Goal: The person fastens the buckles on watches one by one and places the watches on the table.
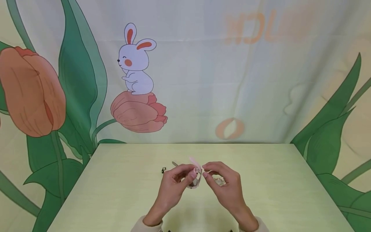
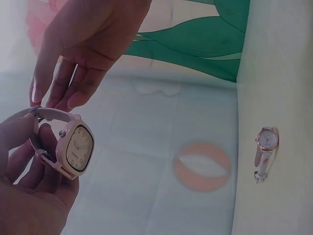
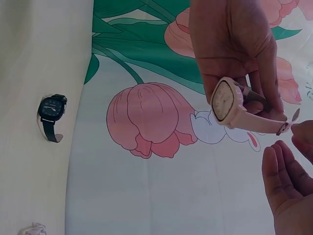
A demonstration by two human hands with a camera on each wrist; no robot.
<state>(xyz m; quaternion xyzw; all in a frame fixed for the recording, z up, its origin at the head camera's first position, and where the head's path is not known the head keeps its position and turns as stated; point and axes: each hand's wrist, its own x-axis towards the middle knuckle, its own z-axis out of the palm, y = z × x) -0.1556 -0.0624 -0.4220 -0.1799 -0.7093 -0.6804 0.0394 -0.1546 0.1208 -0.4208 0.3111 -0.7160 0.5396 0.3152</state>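
Observation:
A pale pink wristwatch (image 2: 78,149) with a squarish dial is held by my left hand (image 2: 39,196), its fingers inside the band loop. The watch hangs above the table, its pink strap (image 3: 259,122) closing round to a small buckle (image 3: 282,128). From the other side, my right hand (image 1: 224,182) pinches at the band by the buckle with thumb and forefinger. A loose strap end (image 1: 193,161) sticks up between the hands in the head view. The exact fingertip contact is partly hidden there.
A white-strapped watch with a rose-gold rim (image 2: 267,139) lies on the table, partly behind my right hand in the head view. On the left side lies a black square watch (image 3: 51,108). A printed curtain (image 1: 185,80) hangs behind the table (image 1: 116,190).

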